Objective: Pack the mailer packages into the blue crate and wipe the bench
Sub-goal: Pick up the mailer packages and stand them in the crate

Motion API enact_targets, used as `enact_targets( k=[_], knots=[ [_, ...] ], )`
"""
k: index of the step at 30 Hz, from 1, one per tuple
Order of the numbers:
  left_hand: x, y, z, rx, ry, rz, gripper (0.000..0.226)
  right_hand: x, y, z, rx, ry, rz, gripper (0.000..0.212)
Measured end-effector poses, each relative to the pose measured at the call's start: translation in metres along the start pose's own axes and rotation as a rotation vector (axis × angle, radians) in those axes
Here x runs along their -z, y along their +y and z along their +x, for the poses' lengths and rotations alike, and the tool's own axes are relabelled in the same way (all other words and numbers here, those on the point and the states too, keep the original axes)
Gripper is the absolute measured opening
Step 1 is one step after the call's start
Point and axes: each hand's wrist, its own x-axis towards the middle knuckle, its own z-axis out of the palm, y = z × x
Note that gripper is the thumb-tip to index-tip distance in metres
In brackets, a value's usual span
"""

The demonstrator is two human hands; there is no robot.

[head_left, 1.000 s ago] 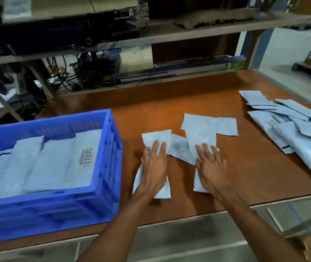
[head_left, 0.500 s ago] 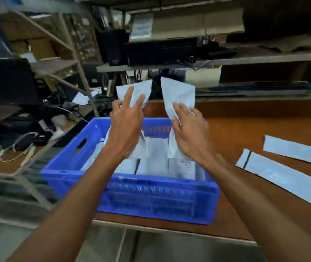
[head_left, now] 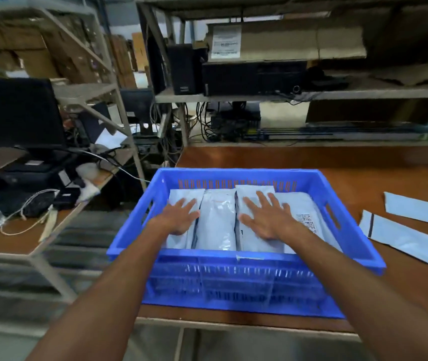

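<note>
Inside the blue slotted plastic crate (head_left: 244, 280), pale grey plastic mailer packages (head_left: 216, 220) lie side by side. The left hand (head_left: 180, 217) rests flat, fingers spread, on the leftmost one; the right hand (head_left: 267, 217) lies flat and spread right of centre. Right of the crate, two more flat grey mailers (head_left: 410, 238) lie on the brown wooden bench (head_left: 363, 162).

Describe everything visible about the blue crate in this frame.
The blue crate is a rectangular plastic bin with slotted walls, a thick rim and a handle cutout in each end wall. It sits upright at the brown bench's near left corner. Pale grey mailer packages lie flat side by side inside, one showing a printed code label. The left hand and right hand rest open, palms down, on the packages. More mailers lie outside on the bench to its right, apart from it.
</note>
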Motion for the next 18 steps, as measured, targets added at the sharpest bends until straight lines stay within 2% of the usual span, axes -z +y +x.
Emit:
enact_targets(
  k=[2, 5, 8, 10, 13, 15, 18],
  knots=[
    [-0.006, -0.001, -0.001, 0.033, -0.106, -0.145, 0.057, -0.006, 0.001, 0.009, 0.042, -0.097, -0.015, 0.068],
    [-0.01, -0.005, 0.002, 0.124, -0.167, -0.266, 0.067, -0.018, 0.0, 0.019, 0.044, -0.228, -0.014, 0.07],
    [-0.007, -0.008, 0.01, 0.125, -0.053, -0.232, 0.067, -0.014, 0.001, 0.017, 0.061, -0.22, 0.01, 0.068],
    [0.006, -0.001, 0.013, 0.176, 0.177, -0.242, 0.079, 0.001, 0.009, 0.013, 0.096, -0.108, 0.05, 0.065],
    [0.044, 0.042, 0.011, 0.047, 0.499, -0.306, 0.065, 0.036, 0.041, 0.002, 0.171, 0.314, 0.116, 0.046],
    [0.076, 0.093, 0.003, -0.064, 0.621, -0.351, 0.056, 0.059, 0.079, -0.009, 0.146, 0.519, 0.192, 0.034],
    [0.112, 0.189, 0.001, -0.235, 0.68, -0.4, 0.051, 0.073, 0.159, -0.03, 0.011, 0.63, 0.249, 0.03]
  ],
)
